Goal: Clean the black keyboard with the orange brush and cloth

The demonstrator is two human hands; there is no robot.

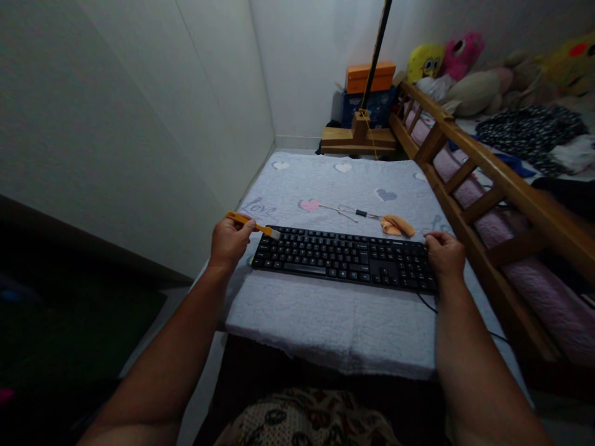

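Brush [264,229]: orange handle, pale bristles at the keyboard's [346,255] far left corner; the work looks like brushing the keys, probably best done with short, light strokes along the gaps, using the bristle tips, row by row.
Left hand [231,243]: fingers pinched closed round the brush handle; a loose wrist would suit.
Right hand [445,253]: fingers curled at the keyboard's right end; whether they grip it cannot be told. Gentle steadying there should limit sliding.
Keyboard place: lying across the tabletop [297,303], closer to its near edge than its far edge, reaching from near the left edge toward the right.
Keyboard look: black, full-length, pale legends, number pad at right; cable [425,301] leaving its near side toward the right. Any dust is too small to tell.
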